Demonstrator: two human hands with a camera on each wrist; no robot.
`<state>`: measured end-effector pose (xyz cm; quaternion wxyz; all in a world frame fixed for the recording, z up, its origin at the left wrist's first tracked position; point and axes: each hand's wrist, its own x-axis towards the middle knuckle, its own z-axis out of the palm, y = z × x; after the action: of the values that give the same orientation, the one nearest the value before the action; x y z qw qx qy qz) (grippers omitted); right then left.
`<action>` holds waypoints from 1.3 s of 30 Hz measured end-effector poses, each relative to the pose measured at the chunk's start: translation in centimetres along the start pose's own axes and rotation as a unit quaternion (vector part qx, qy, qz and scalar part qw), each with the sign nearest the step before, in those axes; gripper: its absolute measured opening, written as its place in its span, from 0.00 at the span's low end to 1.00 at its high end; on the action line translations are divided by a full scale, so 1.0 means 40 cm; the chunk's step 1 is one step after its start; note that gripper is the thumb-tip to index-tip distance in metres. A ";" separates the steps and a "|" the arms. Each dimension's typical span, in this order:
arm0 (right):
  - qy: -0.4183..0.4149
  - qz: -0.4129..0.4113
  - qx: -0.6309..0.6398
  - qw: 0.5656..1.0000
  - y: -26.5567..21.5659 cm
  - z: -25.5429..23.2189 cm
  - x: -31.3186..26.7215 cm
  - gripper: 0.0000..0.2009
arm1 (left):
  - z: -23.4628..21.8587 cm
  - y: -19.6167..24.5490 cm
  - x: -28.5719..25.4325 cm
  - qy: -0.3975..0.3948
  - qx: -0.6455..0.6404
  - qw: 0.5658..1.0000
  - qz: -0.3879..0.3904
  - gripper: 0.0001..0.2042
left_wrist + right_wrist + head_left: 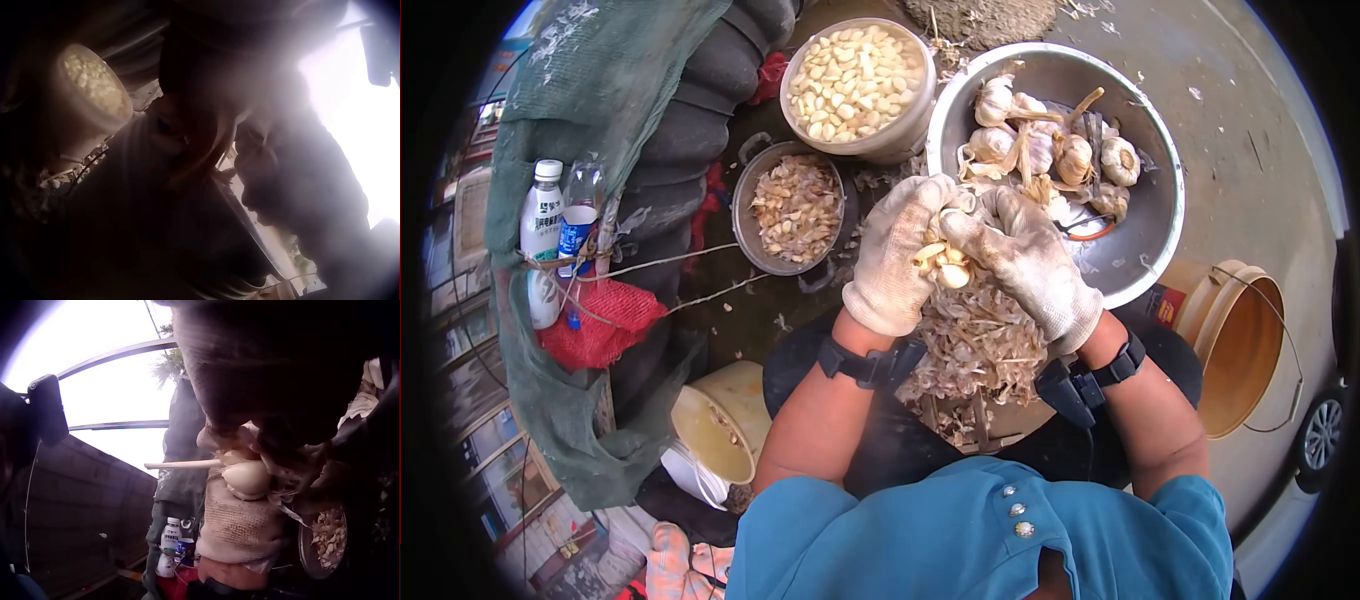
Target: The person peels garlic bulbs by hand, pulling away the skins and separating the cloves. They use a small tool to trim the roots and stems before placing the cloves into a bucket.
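Both hands wear off-white knit gloves and meet over a heap of garlic skins in front of the body. My left hand holds a partly opened garlic bulb, its pale cloves showing below the fingers. From the other side my right hand grips the same bulb, thumb and fingertips bent against it. In the right wrist view a smooth bare clove lies by the left palm, with a thin dry stem sticking out. Dark haze hides most finger detail in the left wrist view.
A metal basin with whole garlic bulbs stands ahead right. A tub of peeled cloves and a smaller pot of unpeeled cloves sit ahead left. Buckets stand at left and right; bottles hang tied far left.
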<state>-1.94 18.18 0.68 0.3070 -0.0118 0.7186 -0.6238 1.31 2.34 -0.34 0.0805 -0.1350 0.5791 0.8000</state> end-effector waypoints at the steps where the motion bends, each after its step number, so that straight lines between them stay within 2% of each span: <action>1: 0.007 -0.030 -0.008 0.999 0.006 0.003 0.002 0.21 | 0.001 0.001 -0.001 0.006 -0.005 1.000 -0.028 0.13; 2: 0.017 -0.054 -0.096 0.994 0.003 -0.004 -0.006 0.16 | 0.003 -0.005 0.000 0.006 -0.006 1.000 -0.028 0.13; 3: 0.017 -0.054 -0.096 0.994 0.012 -0.002 -0.008 0.16 | 0.006 -0.015 0.001 0.024 0.071 0.997 0.026 0.13; 4: 0.031 -0.189 -0.206 0.960 0.030 -0.001 -0.008 0.14 | 0.010 -0.020 0.003 0.042 0.146 0.985 0.080 0.13; 5: 0.045 -0.316 -0.310 0.896 0.041 -0.002 -0.011 0.12 | 0.011 -0.022 0.006 0.040 0.146 0.985 0.079 0.13; 7: 0.038 -0.289 -0.303 0.907 0.025 0.008 -0.025 0.11 | 0.011 -0.024 0.002 0.055 0.038 0.998 0.000 0.12; 8: 0.029 -0.266 -0.296 0.917 0.018 0.010 -0.029 0.12 | 0.011 -0.024 -0.002 0.055 0.038 0.998 -0.001 0.12; 9: 0.031 -0.265 -0.297 0.917 0.026 0.010 -0.028 0.12 | 0.010 -0.025 -0.009 0.043 0.156 0.985 0.063 0.12; 10: 0.056 -0.278 -0.300 0.911 0.043 0.015 -0.024 0.13 | 0.007 -0.026 -0.015 0.030 0.272 0.954 0.125 0.11; 11: 0.080 -0.290 -0.304 0.904 0.059 0.018 -0.019 0.14 | -0.003 -0.034 -0.013 0.030 0.271 0.954 0.125 0.11; 12: 0.080 -0.290 -0.305 0.904 0.077 0.021 -0.014 0.14 | -0.012 -0.042 -0.006 0.015 0.138 0.987 0.077 0.11; 13: 0.117 -0.323 -0.337 0.877 0.095 0.025 -0.011 0.14 | -0.017 -0.049 -0.002 -0.001 0.002 1.000 0.026 0.10; 14: 0.152 -0.356 -0.367 0.846 0.105 0.026 -0.009 0.14 | -0.019 -0.054 0.000 0.023 -0.110 0.993 -0.032 0.11; 15: 0.152 -0.357 -0.367 0.846 0.086 0.018 -0.011 0.14 | -0.015 -0.047 0.000 0.024 -0.110 0.993 -0.031 0.11; 16: 0.077 -0.232 -0.228 0.943 0.051 0.003 -0.015 0.15 | -0.012 -0.038 -0.003 0.013 -0.016 0.999 0.029 0.11; 17: -0.004 -0.094 -0.078 0.993 0.030 -0.006 -0.017 0.16 | -0.008 -0.028 -0.006 0.003 0.079 0.993 0.088 0.11; 18: -0.015 -0.094 -0.007 0.995 0.030 -0.011 -0.016 0.17 | -0.001 -0.013 -0.004 0.008 0.077 0.994 0.077 0.13; 19: -0.017 -0.095 -0.007 0.995 0.030 -0.017 -0.017 0.17 | -0.007 -0.022 0.004 0.010 0.078 0.994 0.078 0.13; 21: -0.082 0.030 0.193 0.977 0.024 -0.025 -0.020 0.17 | -0.015 -0.036 0.020 0.040 0.083 0.994 0.055 0.15; 22: -0.073 0.075 0.295 0.950 0.010 -0.011 -0.019 0.17 | -0.017 -0.012 0.018 -0.001 -0.254 0.963 -0.093 0.16; 23: -0.074 0.075 0.294 0.950 0.014 -0.013 -0.018 0.17 | -0.015 -0.017 0.019 0.000 -0.254 0.963 -0.092 0.16; 25: -0.083 0.072 0.298 0.948 0.019 -0.019 -0.019 0.14 | -0.003 -0.024 0.017 0.042 -0.119 0.992 -0.007 0.15; 26: -0.083 0.072 0.298 0.948 0.011 -0.018 -0.023 0.14 | -0.001 -0.019 0.010 0.042 -0.119 0.992 -0.007 0.15; 28: -0.030 0.026 0.138 0.990 -0.040 -0.010 -0.034 0.13 | 0.016 0.015 -0.003 0.050 0.102 0.993 0.026 0.15; 29: -0.029 0.026 0.138 0.990 -0.033 -0.009 -0.031 0.13 | 0.011 0.011 -0.003 0.050 0.102 0.993 0.026 0.15; 31: -0.060 0.114 0.236 0.963 -0.008 -0.008 -0.019 0.11 | -0.001 0.000 -0.003 0.046 0.053 0.997 0.018 0.14; 32: -0.060 0.112 0.235 0.964 0.002 -0.012 -0.015 0.11 | -0.004 -0.002 -0.002 0.046 0.053 0.997 0.020 0.14; 34: -0.134 0.125 0.374 0.909 0.015 -0.023 -0.012 0.09 | -0.005 -0.003 -0.002 0.022 -0.105 0.994 -0.007 0.14; 35: -0.134 0.123 0.373 0.910 0.011 -0.026 -0.014 0.09 | -0.010 -0.008 -0.003 0.021 -0.105 0.994 -0.005 0.14; 36: -0.140 0.134 0.394 0.899 0.006 -0.028 -0.017 0.09 | -0.018 -0.016 -0.004 0.019 0.047 0.996 0.080 0.13; 37: -0.147 0.144 0.414 0.887 0.000 -0.031 -0.019 0.09 | -0.028 -0.023 -0.005 0.018 0.197 0.967 0.163 0.13; 38: -0.148 0.142 0.412 0.888 0.001 -0.033 -0.022 0.09 | -0.041 -0.032 -0.004 0.018 0.197 0.966 0.167 0.13; 39: -0.161 0.126 0.416 0.886 0.009 -0.037 -0.023 0.09 | -0.049 -0.032 -0.002 0.015 0.254 0.952 0.173 0.12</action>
<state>-1.72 19.95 0.80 0.4711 0.1072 0.3299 -0.8110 2.00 0.89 -2.02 -0.0363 -0.0195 0.7785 0.6262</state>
